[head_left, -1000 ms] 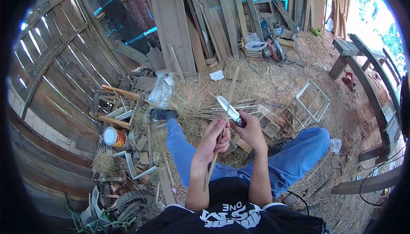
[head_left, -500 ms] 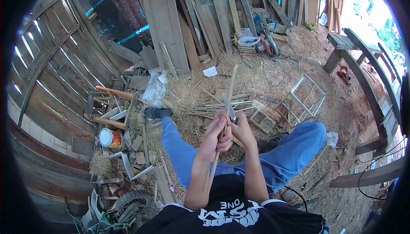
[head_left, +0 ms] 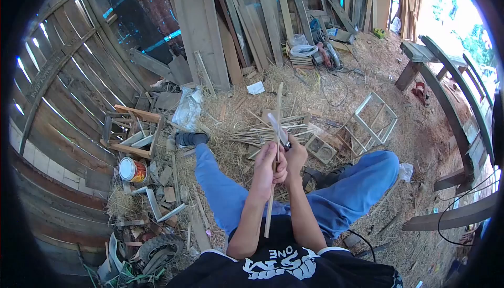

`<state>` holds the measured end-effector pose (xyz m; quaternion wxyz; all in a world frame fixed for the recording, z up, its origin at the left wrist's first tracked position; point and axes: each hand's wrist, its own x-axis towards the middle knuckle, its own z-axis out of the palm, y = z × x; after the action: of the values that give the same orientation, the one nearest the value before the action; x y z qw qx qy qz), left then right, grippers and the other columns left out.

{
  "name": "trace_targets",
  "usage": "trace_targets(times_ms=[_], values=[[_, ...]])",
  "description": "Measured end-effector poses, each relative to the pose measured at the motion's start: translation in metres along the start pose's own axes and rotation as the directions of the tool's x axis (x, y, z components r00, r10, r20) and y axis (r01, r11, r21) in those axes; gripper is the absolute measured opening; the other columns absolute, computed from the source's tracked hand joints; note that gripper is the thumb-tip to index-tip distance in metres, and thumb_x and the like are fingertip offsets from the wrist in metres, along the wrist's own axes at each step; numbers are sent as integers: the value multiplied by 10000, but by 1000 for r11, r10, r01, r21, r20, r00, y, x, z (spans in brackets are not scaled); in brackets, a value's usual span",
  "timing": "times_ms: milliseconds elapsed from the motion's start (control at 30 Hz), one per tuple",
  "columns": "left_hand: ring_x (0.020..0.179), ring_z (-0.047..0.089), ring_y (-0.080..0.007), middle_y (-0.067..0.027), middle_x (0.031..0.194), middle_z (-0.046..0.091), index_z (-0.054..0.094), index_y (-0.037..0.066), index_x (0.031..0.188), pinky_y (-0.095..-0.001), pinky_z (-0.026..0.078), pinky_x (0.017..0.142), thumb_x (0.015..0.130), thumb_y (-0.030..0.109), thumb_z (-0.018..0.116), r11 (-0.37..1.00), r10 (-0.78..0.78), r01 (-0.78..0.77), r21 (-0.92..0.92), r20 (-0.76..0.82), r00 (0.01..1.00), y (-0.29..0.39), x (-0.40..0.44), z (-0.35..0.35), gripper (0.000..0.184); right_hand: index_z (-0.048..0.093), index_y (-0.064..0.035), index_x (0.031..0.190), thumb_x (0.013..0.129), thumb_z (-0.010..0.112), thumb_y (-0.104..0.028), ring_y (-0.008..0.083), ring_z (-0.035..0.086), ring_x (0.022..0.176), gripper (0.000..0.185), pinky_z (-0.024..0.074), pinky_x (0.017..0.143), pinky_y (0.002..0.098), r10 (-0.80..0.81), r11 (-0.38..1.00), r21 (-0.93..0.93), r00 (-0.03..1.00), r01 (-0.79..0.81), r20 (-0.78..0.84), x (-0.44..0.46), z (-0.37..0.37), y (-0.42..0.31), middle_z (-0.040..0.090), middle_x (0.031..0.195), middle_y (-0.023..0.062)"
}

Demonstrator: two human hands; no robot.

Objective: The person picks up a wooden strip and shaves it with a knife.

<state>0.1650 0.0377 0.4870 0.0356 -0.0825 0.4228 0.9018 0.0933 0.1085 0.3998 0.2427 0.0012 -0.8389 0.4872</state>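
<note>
A thin wooden strip point(head_left: 279, 104) runs upright through my left hand point(head_left: 266, 168), whose fingers are wrapped round it. Its lower end reaches down to my shirt. Close on the right, my right hand point(head_left: 295, 158) is closed on the handle of a knife point(head_left: 275, 126). The blade points up and to the left and lies against or just beside the strip, above my left fingers. Beyond my hands, a loose pile of thin strips point(head_left: 247, 135) lies on the straw-covered ground.
A pale wooden frame point(head_left: 389, 127) lies to the right, near a curved dark bench point(head_left: 443, 91). Boards point(head_left: 202, 30) lean on the back wall. A paint can point(head_left: 132, 170) and scrap wood are at the left. A circular saw point(head_left: 328, 57) sits further back.
The strip has turned more upright, and its lower end has swung right, away from my left forearm. The knife blade has tilted against it. The view has shifted slightly.
</note>
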Motion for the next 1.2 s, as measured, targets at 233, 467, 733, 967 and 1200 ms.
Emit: trace_targets(times_ms=[233, 467, 733, 967, 1200], values=[[362, 264, -56, -14, 568, 410, 478, 82, 1032, -223, 223, 339, 1082, 333, 386, 997, -6, 9, 70, -42, 999, 12, -10, 6, 272, 612, -80, 851, 714, 772, -176, 374, 614, 600, 232, 451, 548, 459, -111, 994, -10, 994, 111, -20, -1, -7, -8, 590, 629, 168], [364, 244, -55, 13, 534, 359, 490, 102, 1018, -230, 203, 347, 1076, 339, 412, 986, -43, 36, 164, 43, 998, 22, -9, -14, 256, 690, -41, 948, 784, 743, -156, 422, 624, 653, 208, 475, 591, 466, -150, 988, 81, 962, 134, 229, 14, -23, 5, 589, 669, 245], [371, 241, -51, 20, 535, 348, 507, 113, 1024, -228, 199, 352, 1075, 326, 417, 995, -56, 49, 89, 78, 995, 19, -6, -20, 237, 649, -19, 882, 817, 719, -214, 399, 612, 619, 217, 481, 586, 425, -125, 987, 134, 935, 85, 331, 19, -34, -6, 580, 650, 225], [385, 243, -48, 50, 566, 298, 523, 116, 990, -222, 200, 354, 1072, 329, 425, 1000, 13, -13, -16, 0, 1000, 22, -4, -24, 248, 587, -46, 940, 813, 706, -301, 346, 659, 716, 308, 508, 664, 396, -222, 944, 306, 926, 126, 305, 20, -48, -32, 650, 789, 174], [417, 269, -46, 43, 630, 323, 500, 201, 1111, -207, 218, 382, 1045, 281, 482, 990, 37, -46, -135, -71, 997, 35, -5, -45, 105, 603, 18, 1102, 931, 660, -119, 110, 552, 783, 226, 462, 721, 272, -204, 914, 404, 823, -34, 530, 18, -49, -42, 624, 860, 56]])
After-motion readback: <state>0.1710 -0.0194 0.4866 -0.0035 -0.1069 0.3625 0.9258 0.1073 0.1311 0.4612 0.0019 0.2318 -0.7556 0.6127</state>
